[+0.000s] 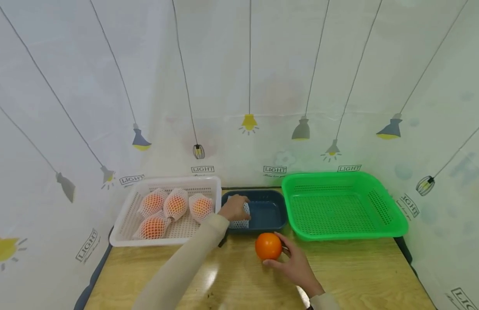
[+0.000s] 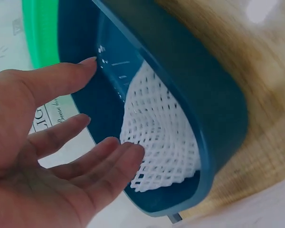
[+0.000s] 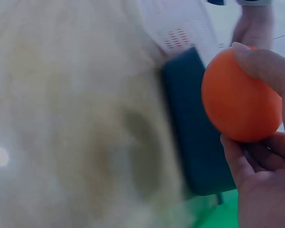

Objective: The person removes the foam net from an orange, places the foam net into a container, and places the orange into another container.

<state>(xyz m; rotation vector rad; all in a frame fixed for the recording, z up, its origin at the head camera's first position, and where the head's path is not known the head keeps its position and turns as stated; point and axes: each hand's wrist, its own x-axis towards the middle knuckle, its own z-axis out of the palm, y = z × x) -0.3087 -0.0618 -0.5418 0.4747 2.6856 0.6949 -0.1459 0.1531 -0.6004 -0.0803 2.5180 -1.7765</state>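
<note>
My right hand (image 1: 297,265) grips a smooth orange fruit (image 1: 268,246) between thumb and fingers, in front of the dark blue tub (image 1: 268,215). The right wrist view shows the fruit held over the table, its shadow below. A white foam fruit net (image 2: 156,133) lies crumpled inside the tub, at its left end. My left hand (image 1: 234,208) is over that end, fingers spread and loosely bent, nothing between them. In the left wrist view its fingertips are right at the edge of the net.
To the left stands a white plastic basket (image 1: 125,219) with several orange fruits (image 1: 152,227) in foam nets. A green basket (image 1: 340,211) is on the right. All stand on a wooden table (image 1: 239,280), before a lamp-printed backdrop (image 1: 224,86).
</note>
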